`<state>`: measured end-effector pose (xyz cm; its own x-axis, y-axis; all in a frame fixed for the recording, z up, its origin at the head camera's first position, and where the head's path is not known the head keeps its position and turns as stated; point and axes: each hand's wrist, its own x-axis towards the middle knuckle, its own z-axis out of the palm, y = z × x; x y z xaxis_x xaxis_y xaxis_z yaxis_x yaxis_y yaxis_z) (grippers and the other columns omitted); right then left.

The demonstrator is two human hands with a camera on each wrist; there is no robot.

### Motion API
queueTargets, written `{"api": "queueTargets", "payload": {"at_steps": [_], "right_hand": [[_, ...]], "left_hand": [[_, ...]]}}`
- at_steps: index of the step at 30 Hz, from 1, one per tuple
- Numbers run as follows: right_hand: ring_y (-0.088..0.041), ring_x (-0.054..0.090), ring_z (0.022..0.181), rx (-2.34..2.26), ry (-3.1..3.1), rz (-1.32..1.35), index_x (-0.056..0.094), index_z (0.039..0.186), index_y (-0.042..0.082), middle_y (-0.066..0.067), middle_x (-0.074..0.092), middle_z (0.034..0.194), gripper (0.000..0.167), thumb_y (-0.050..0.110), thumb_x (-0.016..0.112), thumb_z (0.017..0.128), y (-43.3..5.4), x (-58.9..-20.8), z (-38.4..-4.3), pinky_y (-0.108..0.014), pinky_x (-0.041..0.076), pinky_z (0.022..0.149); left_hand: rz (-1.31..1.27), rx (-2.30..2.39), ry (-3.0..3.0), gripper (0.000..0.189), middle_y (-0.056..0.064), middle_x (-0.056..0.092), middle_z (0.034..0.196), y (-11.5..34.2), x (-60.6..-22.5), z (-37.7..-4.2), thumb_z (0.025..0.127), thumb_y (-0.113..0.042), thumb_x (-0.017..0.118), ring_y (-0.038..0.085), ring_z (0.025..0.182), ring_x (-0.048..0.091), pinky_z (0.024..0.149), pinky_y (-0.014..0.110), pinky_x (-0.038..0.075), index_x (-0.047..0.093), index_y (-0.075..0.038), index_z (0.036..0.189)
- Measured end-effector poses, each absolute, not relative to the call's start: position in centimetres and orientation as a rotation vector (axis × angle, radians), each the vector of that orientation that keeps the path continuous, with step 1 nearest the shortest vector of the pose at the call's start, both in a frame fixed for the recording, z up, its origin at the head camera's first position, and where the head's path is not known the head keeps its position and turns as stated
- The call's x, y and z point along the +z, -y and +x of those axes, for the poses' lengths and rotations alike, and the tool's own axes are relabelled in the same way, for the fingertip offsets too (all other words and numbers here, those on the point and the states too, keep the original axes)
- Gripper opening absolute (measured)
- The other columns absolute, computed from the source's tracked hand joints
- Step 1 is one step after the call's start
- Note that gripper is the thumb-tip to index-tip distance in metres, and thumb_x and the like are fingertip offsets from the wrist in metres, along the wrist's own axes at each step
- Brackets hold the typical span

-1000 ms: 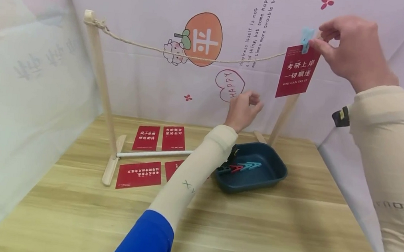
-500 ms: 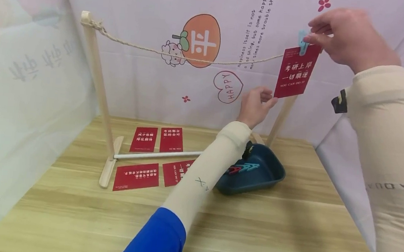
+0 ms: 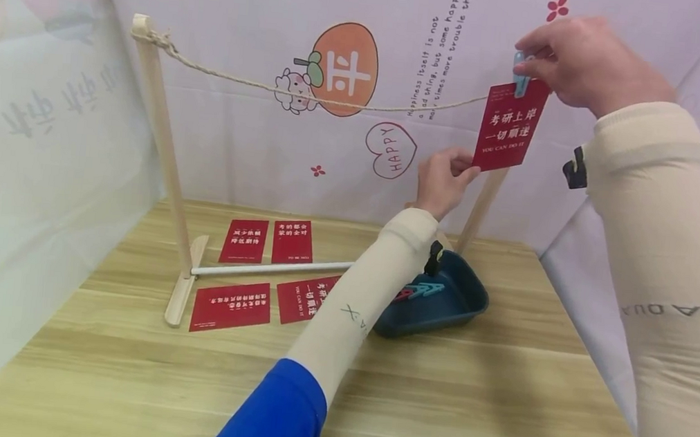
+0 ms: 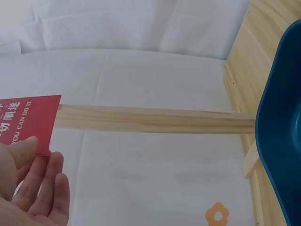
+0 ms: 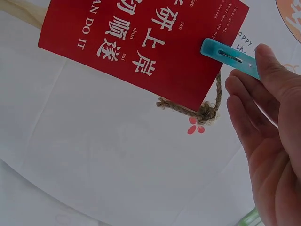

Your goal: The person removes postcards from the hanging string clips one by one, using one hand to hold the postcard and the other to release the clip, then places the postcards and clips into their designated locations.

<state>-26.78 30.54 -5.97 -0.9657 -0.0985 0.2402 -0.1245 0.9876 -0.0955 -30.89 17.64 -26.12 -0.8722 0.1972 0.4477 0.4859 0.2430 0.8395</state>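
A red card [image 3: 509, 128] with white lettering hangs at the right end of a twine line [image 3: 391, 109]. At its top edge sits a light blue clothespin [image 5: 229, 57], whose upper end my right hand [image 3: 594, 66] pinches between thumb and fingers. My left hand [image 3: 443, 183] pinches the card's lower left corner; in the left wrist view its thumb [image 4: 23, 149] lies on the card's printed face. The twine's knot [image 5: 206, 113] shows just past the card's edge in the right wrist view.
Wooden posts [image 3: 165, 154] joined by a white rod [image 3: 271, 267] hold the twine. Several red cards [image 3: 232, 307] lie on the wooden table [image 3: 124, 365]. A dark blue tray [image 3: 473, 306] with red and light blue clothespins [image 3: 425, 289] stands below my left forearm.
My left hand has moved right and taken the hanging card's lower corner. My right hand stays at the clothespin. The whole scene shifts slightly left in the head view.
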Motion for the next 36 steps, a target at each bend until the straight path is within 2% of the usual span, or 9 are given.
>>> {"api": "queueTargets", "payload": {"at_steps": [9,13,16,18,19,28,31,35,36], "right_hand": [[-0.052,0.050,0.125,0.220,2.864,0.170,0.048,0.156,0.002,-0.033,0.052,0.148,0.051,0.018,0.058,0.109,-30.8,-6.1,-26.8,-0.070,0.049,0.108],[-0.048,0.055,0.118,0.167,2.841,0.157,0.057,0.147,-0.001,-0.032,0.060,0.140,0.045,0.020,0.062,0.107,-31.0,-5.9,-26.9,-0.045,0.064,0.084],[-0.045,0.057,0.112,0.113,2.812,0.164,0.062,0.138,-0.003,-0.031,0.065,0.133,0.040,0.021,0.064,0.106,-31.0,-5.8,-26.9,-0.016,0.045,0.069],[-0.045,0.058,0.111,0.090,2.793,0.175,0.065,0.133,-0.004,-0.031,0.067,0.129,0.037,0.022,0.065,0.106,-31.0,-5.9,-26.8,-0.015,0.043,0.069],[-0.044,0.058,0.109,0.086,2.782,0.181,0.066,0.130,-0.003,-0.031,0.067,0.127,0.035,0.021,0.065,0.106,-31.0,-5.9,-26.7,-0.011,0.034,0.067],[-0.038,0.056,0.107,0.149,2.700,0.200,0.068,0.122,-0.003,-0.029,0.069,0.126,0.026,0.016,0.062,0.106,-30.7,-5.9,-26.2,-0.002,0.032,0.058],[-0.024,0.054,0.099,0.172,2.663,0.199,0.068,0.121,-0.002,-0.021,0.070,0.120,0.024,0.015,0.062,0.106,-30.7,-5.8,-26.0,-0.002,0.033,0.061],[-0.003,0.046,0.089,0.222,2.587,0.214,0.069,0.119,-0.001,0.009,0.062,0.100,0.023,0.016,0.064,0.105,-30.8,-5.7,-25.8,-0.001,0.035,0.066],[0.000,0.044,0.091,0.230,2.571,0.217,0.069,0.120,-0.001,0.009,0.061,0.100,0.024,0.016,0.063,0.106,-30.8,-5.7,-25.7,0.000,0.040,0.070]], "left_hand": [[-0.653,-1.653,2.248,0.017,0.001,0.081,0.107,-17.8,-26.5,-30.8,0.100,-0.019,0.073,0.003,0.089,0.069,0.073,0.009,0.051,0.078,-0.012,0.115],[-0.654,-1.655,2.249,0.017,0.001,0.081,0.108,-17.7,-26.3,-30.6,0.100,-0.019,0.073,0.003,0.090,0.070,0.074,0.009,0.051,0.078,-0.012,0.115],[-0.659,-1.660,2.251,0.017,0.001,0.082,0.108,-17.5,-26.3,-30.6,0.101,-0.018,0.073,0.003,0.090,0.070,0.074,0.009,0.050,0.078,-0.012,0.115],[-0.657,-1.664,2.253,0.016,0.000,0.082,0.108,-17.4,-26.2,-30.6,0.101,-0.018,0.073,0.003,0.090,0.070,0.074,0.010,0.050,0.078,-0.013,0.115],[-0.656,-1.667,2.253,0.016,0.000,0.082,0.108,-17.4,-26.3,-30.6,0.101,-0.018,0.073,0.003,0.090,0.070,0.074,0.010,0.050,0.078,-0.013,0.115],[-0.646,-1.654,2.260,0.017,0.000,0.082,0.110,-17.2,-26.4,-30.6,0.101,-0.019,0.073,0.003,0.091,0.071,0.075,0.010,0.050,0.078,-0.014,0.116],[-0.639,-1.656,2.263,0.016,0.000,0.082,0.109,-17.2,-26.4,-30.7,0.101,-0.020,0.073,0.003,0.091,0.071,0.074,0.011,0.050,0.078,-0.014,0.115],[-0.632,-1.661,2.268,0.017,0.000,0.082,0.109,-17.1,-26.3,-30.6,0.101,-0.020,0.073,0.003,0.092,0.071,0.076,0.011,0.051,0.078,-0.015,0.116],[-0.635,-1.660,2.268,0.018,0.000,0.082,0.110,-17.1,-26.4,-30.6,0.101,-0.020,0.073,0.003,0.092,0.071,0.076,0.011,0.051,0.078,-0.014,0.117]]}}
